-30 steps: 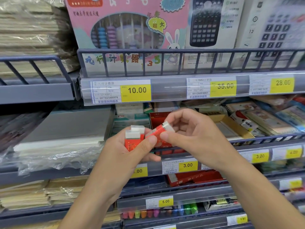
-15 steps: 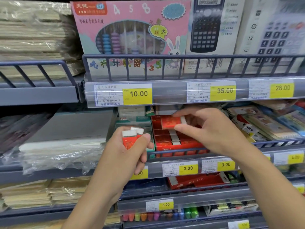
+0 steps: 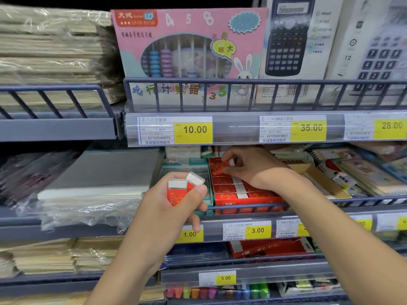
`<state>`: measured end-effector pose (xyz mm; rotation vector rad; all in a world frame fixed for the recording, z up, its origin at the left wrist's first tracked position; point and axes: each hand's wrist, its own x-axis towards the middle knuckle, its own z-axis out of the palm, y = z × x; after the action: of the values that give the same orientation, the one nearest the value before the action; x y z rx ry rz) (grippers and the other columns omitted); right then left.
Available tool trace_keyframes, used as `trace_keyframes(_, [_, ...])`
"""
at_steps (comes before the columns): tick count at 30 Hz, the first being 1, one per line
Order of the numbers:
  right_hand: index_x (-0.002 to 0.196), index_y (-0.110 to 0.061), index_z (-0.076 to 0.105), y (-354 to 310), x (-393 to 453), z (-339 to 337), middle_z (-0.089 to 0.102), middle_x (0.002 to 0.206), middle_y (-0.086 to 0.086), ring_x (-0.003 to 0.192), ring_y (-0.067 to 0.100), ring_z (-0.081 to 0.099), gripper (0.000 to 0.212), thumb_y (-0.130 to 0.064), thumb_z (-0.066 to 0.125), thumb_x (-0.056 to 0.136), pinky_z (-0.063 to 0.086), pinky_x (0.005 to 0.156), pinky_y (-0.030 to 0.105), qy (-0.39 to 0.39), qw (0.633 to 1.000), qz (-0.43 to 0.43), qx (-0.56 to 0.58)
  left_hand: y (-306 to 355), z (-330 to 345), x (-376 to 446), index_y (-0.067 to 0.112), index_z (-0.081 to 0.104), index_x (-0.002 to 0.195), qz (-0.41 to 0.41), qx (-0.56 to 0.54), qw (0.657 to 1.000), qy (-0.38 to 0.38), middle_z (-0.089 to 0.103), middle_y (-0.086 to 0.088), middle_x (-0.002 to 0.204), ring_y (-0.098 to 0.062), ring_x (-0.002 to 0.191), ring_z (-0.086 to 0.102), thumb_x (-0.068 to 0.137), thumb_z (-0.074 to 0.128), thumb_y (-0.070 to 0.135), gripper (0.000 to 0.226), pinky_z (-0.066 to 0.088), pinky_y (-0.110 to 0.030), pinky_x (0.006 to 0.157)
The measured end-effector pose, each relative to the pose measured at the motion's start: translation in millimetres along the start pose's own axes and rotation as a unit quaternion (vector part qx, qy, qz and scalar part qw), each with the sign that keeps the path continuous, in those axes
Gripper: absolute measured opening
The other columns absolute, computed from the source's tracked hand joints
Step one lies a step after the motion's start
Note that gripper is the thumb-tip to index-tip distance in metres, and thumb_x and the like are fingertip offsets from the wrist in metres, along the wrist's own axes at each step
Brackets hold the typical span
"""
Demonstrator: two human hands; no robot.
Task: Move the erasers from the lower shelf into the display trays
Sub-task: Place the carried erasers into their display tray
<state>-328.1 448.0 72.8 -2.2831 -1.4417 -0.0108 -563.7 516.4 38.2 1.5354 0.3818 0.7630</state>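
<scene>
Gripping two spare erasers (image 3: 184, 189) at centre frame, my left hand (image 3: 174, 214) waits. Right of it, my right hand (image 3: 253, 168) pinches one eraser (image 3: 221, 167) low over the red display tray (image 3: 244, 200); I should seat it flat, aligned with the rows, before letting go.

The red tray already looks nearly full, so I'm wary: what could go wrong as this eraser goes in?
The right hand pinches an eraser at the back of the red tray; pressing it in may knock the packed rows askew. The left hand holds two erasers in a loose grip, and the tilted one could slip out.
</scene>
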Motion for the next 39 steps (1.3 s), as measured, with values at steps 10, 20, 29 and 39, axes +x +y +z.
trace_keyframes(10, [0.105, -0.038, 0.066, -2, -3, 7, 0.053, 0.086, -0.027, 0.082, 0.002, 0.053, 0.021, -0.042, 0.073, 0.086, 0.035, 0.065, 0.014, 0.009, 1.000, -0.012, 0.004, -2, 0, 0, 0.037, 0.076, 0.098, 0.003, 0.014, 1.000, -0.007, 0.077, -0.003, 0.086, -0.014, 0.055, 0.059, 0.077, 0.077, 0.053, 0.027, 0.059, -0.024, 0.069])
trace_keyframes(20, [0.124, -0.025, 0.068, -28, -69, -5, 0.069, 0.106, -0.010, 0.091, 0.022, 0.063, 0.038, -0.023, 0.075, 0.086, 0.056, 0.081, 0.043, -0.083, 0.909, -0.152, 0.380, -7, 7, 3, 0.029, 0.076, 0.097, -0.004, -0.024, 0.999, -0.041, 0.071, -0.004, 0.076, -0.016, 0.054, 0.052, 0.090, 0.075, 0.047, 0.020, 0.050, -0.020, 0.060])
trace_keyframes(29, [0.112, -0.003, 0.062, -21, -73, 3, 0.073, 0.100, 0.003, 0.091, 0.018, 0.069, 0.027, -0.007, 0.070, 0.086, 0.053, 0.081, 0.025, 0.002, 0.846, -0.135, 0.516, -3, 16, 4, 0.028, 0.074, 0.104, -0.004, -0.061, 0.996, -0.059, 0.079, -0.007, 0.104, -0.032, 0.081, 0.078, 0.089, 0.072, 0.048, 0.024, 0.060, -0.032, 0.056])
trace_keyframes(39, [0.071, -0.041, 0.068, 4, -66, -30, 0.063, 0.055, -0.017, 0.044, -0.003, 0.050, 0.021, -0.035, 0.067, 0.091, 0.036, 0.047, 0.007, 0.084, 0.962, -0.008, 0.261, 0, 8, 7, 0.015, 0.048, 0.095, -0.051, -0.037, 0.998, -0.024, 0.046, 0.002, 0.058, -0.013, 0.046, 0.030, 0.103, 0.058, 0.036, 0.024, 0.028, -0.022, 0.040])
